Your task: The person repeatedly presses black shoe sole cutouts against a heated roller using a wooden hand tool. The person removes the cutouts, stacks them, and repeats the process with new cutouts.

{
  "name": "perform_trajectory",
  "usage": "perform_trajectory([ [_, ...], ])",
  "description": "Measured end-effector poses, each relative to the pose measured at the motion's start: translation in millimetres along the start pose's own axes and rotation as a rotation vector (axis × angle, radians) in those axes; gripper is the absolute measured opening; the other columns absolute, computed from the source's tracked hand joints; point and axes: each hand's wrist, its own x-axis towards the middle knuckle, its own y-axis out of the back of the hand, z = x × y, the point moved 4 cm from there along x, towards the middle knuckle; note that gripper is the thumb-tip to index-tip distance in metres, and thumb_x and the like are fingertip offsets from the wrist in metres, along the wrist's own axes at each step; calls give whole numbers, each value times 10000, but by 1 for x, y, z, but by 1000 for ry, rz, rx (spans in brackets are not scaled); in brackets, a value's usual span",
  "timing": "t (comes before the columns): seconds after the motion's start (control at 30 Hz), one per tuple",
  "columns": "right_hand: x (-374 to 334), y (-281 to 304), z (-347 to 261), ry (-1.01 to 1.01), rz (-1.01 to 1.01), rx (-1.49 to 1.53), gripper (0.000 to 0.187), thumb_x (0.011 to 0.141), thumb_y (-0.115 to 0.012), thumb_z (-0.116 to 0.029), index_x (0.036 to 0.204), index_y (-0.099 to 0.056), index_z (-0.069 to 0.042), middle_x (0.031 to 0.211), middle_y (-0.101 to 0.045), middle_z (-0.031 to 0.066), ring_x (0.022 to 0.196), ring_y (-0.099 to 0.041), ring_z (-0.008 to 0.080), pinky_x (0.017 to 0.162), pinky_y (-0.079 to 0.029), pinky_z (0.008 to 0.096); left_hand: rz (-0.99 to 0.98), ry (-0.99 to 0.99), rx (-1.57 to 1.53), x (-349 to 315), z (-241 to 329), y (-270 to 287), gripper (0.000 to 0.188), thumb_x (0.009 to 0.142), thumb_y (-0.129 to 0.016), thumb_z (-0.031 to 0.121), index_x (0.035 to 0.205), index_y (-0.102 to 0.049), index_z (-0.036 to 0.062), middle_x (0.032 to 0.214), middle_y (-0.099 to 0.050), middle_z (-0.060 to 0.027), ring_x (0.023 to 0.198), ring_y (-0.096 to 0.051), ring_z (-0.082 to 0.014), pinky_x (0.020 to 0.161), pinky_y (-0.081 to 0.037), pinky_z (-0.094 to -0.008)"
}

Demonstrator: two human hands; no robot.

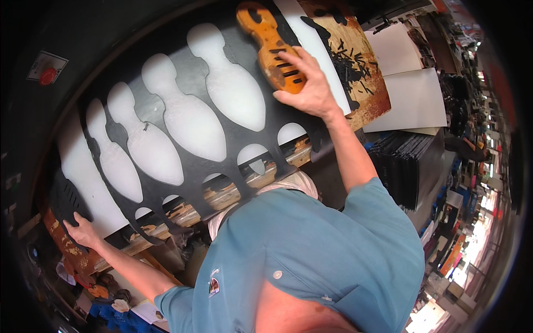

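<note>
My right hand [313, 89] grips the wide lower end of an orange sole-shaped cutting die [277, 58], with fingers over its slotted face and the thumb at its near end. Under the die lies a black sheet [194, 114] with several sole-shaped openings. White board shows through a large opening [236, 91] beside the die. At the far left my left hand [84, 232] holds the near edge of a black slotted sole piece [68, 195], its fingers bent around that edge. Whether one piece or a stack lies there I cannot tell.
Black offcuts [350, 64] lie on a worn brown board at the right. Beyond them stand a white sheet [408, 100] and a tall stack of black sheets [397, 166]. A red button [48, 75] sits on the dark machine at upper left. Blue crates [114, 319] are below left.
</note>
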Motion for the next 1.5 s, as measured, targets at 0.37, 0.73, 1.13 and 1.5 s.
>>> perform_trajectory([
  [0.37, -32, -10, 7, 2, 75, -162, 993, 695, -957, -328, 1542, -534, -27, 1626, -404, 324, 1451, -456, 477, 1218, -420, 509, -385, -73, -1105, -150, 221, 100, 239, 1097, -634, 120, 1259, -751, -12, 1163, -770, -127, 1002, -730, -183, 917, -583, -317],
  [0.73, -35, -14, 15, 111, 136, -80, 935, 745, -928, -385, 1525, -546, -39, 1615, -427, 258, 1441, -466, 433, 1223, -402, 491, -329, -895, -1045, -311, 318, 171, 131, 891, -767, -15, 879, -664, 66, 846, -719, -72, 734, -658, -269, 677, -416, -406],
  [1.13, -14, 75, -75, 471, 543, 115, 167, 967, -763, -179, 923, -735, -21, 867, -711, 107, 747, -690, 250, 702, -545, 351, -125, -848, -991, -318, 299, 166, 203, 934, -786, 86, 796, -640, 56, 746, -656, -100, 700, -645, -307, 677, -438, -423],
  [1.5, -184, -18, -9, 405, 488, -165, 76, 862, -813, -127, 861, -737, -122, 905, -669, 13, 873, -604, 253, 830, -461, 391, -208, -717, -854, -309, 301, 160, 301, 994, -768, 264, 818, -715, 25, 769, -702, -194, 700, -675, -396, 659, -519, -464],
])
